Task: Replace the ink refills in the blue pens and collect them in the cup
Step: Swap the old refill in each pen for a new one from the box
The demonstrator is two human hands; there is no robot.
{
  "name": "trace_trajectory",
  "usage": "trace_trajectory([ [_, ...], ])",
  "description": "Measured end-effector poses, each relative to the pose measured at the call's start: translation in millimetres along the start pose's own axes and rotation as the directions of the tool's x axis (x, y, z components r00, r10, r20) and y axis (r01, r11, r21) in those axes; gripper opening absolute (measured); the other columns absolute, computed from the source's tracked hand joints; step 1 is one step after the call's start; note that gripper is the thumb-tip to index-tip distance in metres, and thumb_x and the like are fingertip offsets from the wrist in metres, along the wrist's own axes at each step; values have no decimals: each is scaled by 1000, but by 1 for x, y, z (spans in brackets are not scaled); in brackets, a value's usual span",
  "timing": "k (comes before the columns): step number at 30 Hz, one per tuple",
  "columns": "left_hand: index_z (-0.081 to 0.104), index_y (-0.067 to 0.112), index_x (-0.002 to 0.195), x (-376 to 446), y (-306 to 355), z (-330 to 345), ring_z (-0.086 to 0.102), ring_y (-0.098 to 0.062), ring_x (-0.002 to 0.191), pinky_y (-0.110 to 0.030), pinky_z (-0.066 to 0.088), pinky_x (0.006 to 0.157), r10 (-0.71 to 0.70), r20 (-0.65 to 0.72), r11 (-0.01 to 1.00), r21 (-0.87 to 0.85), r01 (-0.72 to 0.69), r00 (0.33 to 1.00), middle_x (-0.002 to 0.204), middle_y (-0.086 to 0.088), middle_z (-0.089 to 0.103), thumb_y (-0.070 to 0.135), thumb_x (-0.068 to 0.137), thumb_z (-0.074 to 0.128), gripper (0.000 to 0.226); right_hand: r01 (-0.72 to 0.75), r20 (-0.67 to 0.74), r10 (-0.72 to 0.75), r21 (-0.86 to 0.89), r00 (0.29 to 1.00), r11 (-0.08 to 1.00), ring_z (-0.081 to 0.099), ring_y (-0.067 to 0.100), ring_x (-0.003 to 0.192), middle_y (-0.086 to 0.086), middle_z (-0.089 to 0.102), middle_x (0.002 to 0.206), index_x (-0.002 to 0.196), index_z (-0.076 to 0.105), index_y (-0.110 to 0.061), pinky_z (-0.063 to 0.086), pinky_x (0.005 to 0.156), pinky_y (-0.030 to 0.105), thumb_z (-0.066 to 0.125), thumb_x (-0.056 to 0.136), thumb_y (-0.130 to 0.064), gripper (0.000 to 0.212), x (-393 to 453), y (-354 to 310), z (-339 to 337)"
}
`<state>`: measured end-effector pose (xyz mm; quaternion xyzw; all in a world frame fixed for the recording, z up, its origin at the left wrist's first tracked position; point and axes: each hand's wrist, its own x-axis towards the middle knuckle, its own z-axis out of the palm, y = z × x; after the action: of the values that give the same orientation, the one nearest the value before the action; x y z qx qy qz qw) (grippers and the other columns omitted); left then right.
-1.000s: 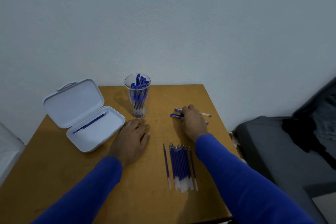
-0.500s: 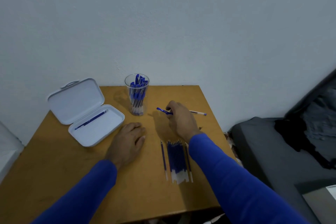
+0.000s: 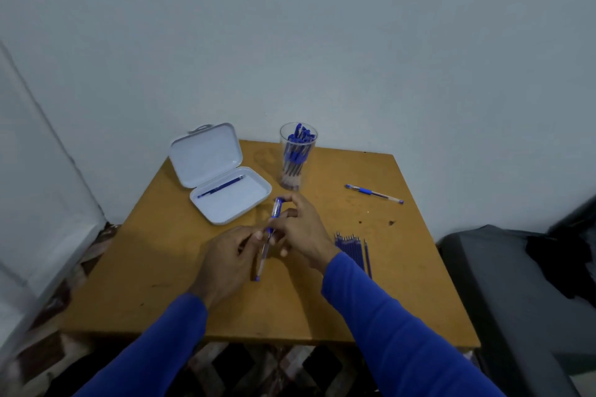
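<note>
Just below frame centre, the pen point(image 3: 268, 237) runs near-vertically, cap end up. The left hand point(image 3: 225, 263) pinches its lower barrel; the right hand point(image 3: 301, 229) grips the upper part, so pulling it apart should run along that axis.

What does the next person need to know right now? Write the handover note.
Left hand and right hand: both grip one blue pen above the table.
Cup at the back holds many pens.
One loose pen lies at back right.
Refills are lined up by the right forearm.
Open case holds one refill-like stick.
Left: refill the held pen and the loose one, then cup both.
</note>
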<state>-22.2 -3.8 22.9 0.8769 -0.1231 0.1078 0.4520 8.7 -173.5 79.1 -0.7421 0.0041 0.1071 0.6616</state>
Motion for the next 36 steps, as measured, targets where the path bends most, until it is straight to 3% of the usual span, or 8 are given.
trace_trajectory([
  [3, 74, 36, 101, -9, 9, -8, 68, -6, 72, -19, 52, 61, -95, 18, 987, -129, 96, 995, 80, 19, 71, 46, 96, 58, 20, -63, 9, 63, 166, 998, 984, 67, 28, 64, 18, 71, 79, 118, 48, -10, 49, 43, 31, 62, 99, -11, 24, -5, 6, 8],
  [6, 70, 34, 115, -14, 9, -12, 71, -10, 70, -27, 59, 64, -200, 70, 946, -244, 211, 977, 84, 17, 74, 52, 85, 66, 35, -92, 25, 89, 210, 996, 973, 70, 29, 70, 21, 72, 88, 113, 52, -7, 53, 45, 29, 62, 102, -18, 19, -10, 14, 12],
  [9, 69, 31, 121, -12, 6, -11, 71, -13, 69, -26, 58, 60, -216, 99, 944, -232, 234, 971, 86, 18, 73, 35, 89, 74, 32, -132, 69, 119, 237, 991, 963, 68, 21, 65, 16, 71, 81, 112, 58, -3, 53, 46, 26, 64, 100, -16, 18, -15, 20, 10],
  [12, 67, 41, 114, -12, 8, -9, 70, -18, 68, -27, 58, 59, -235, 121, 937, -235, 258, 964, 85, 16, 71, 23, 91, 74, 30, -165, 113, 138, 272, 984, 948, 67, 17, 63, 16, 71, 79, 108, 61, -1, 54, 47, 24, 65, 99, -13, 16, -22, 26, 5],
  [17, 69, 30, 122, -12, 10, -4, 67, -17, 60, -29, 55, 55, -277, 164, 908, -279, 314, 947, 82, 3, 71, 23, 90, 75, 32, -125, 125, 90, 308, 988, 943, 71, 19, 72, 16, 73, 86, 104, 64, -4, 55, 47, 23, 70, 93, -8, 13, -26, 32, -3],
  [23, 72, 20, 120, -12, 16, -4, 60, -8, 53, -25, 48, 49, -337, 186, 868, -317, 381, 923, 81, 4, 76, 29, 94, 70, 27, -79, 89, 56, 284, 995, 955, 71, 19, 74, 17, 75, 88, 107, 63, -4, 55, 48, 25, 67, 96, -11, 14, -26, 35, -3],
  [29, 79, 22, 94, -9, 19, -5, 60, -11, 53, -26, 47, 49, -380, 192, 856, -296, 423, 905, 79, 1, 77, 32, 93, 72, 12, -63, 80, 42, 287, 996, 956, 70, 17, 71, 13, 74, 85, 111, 61, -1, 55, 49, 24, 65, 98, -11, 17, -25, 39, -3],
  [36, 79, 20, 88, -10, 18, -9, 54, -8, 51, -20, 45, 51, -352, 225, 878, -256, 404, 908, 72, 1, 75, 31, 94, 70, 16, -34, 102, 5, 278, 995, 960, 70, 17, 70, 15, 73, 83, 106, 61, 0, 55, 51, 24, 62, 99, -6, 10, -24, 43, -6],
])
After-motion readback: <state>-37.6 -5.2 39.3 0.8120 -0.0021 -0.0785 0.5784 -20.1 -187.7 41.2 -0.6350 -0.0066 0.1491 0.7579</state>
